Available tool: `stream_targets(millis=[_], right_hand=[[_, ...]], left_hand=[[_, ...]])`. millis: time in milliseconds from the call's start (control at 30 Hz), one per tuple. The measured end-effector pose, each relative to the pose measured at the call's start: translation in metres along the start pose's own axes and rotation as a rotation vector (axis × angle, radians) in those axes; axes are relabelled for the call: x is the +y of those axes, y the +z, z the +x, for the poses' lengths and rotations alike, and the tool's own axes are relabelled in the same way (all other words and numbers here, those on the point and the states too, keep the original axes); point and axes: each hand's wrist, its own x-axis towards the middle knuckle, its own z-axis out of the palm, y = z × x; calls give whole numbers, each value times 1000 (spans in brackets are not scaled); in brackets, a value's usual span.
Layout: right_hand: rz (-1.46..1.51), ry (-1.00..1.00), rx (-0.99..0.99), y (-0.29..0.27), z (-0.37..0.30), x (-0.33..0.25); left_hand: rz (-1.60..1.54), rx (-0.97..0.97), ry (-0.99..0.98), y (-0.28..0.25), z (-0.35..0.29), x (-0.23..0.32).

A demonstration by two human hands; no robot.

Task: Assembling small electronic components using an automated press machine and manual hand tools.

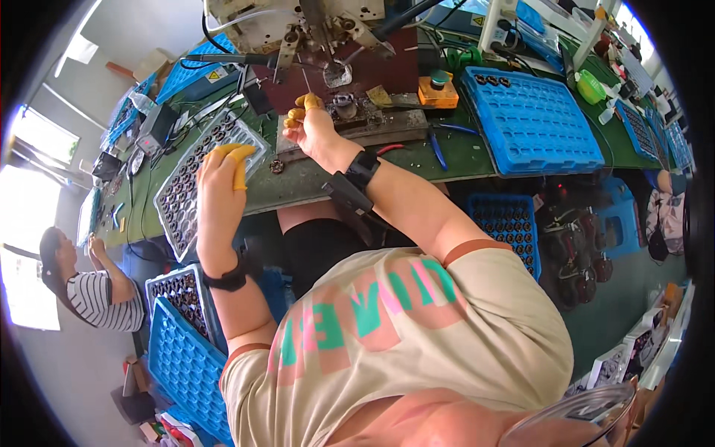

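My left hand [220, 173], with yellow covers on its fingers, is over the right edge of a clear plastic tray [237, 119] filled with small dark round parts. Its fingers are bent and pressed together; what they hold, if anything, is hidden. My right hand [319, 128], also with yellow finger covers, is closed on a thin rod [306, 80] that points up toward the machine [316, 33]. Just right of that hand a small metal fixture [344, 104] stands on the machine's base [387, 130]. One loose round part [277, 166] lies on the green bench between my hands.
On the right stand an orange button box [438, 91] and a blue tray [532, 123] with a few parts in one corner. Blue-handled pliers [437, 149] lie near the bench edge. More trays [182, 298] of parts sit low at left, near a seated person [100, 287].
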Motion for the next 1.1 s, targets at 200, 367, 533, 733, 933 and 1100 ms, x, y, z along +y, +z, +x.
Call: stream_targets(millis=[200,367,533,733,933,1100], right_hand=[[66,-39,-131,-22,6,9],[115,10,-199,-38,1,25],[-309,34,-516,-52,-69,-15],[-1189,-718,-392,-104,-131,-127],[-1380,-1146,113,-159,-116,-190],[-1682,-1418,115,-156,-90,-196]], left_hand=[[-87,-127,-103,36,2,-20],[-147,-161,-240,58,-2,-29],[-93,-146,-364,80,-27,-57],[-154,-59,-409,116,-42,-55],[-177,-3,-479,140,-36,-56],[-170,-97,-504,137,-31,-54]])
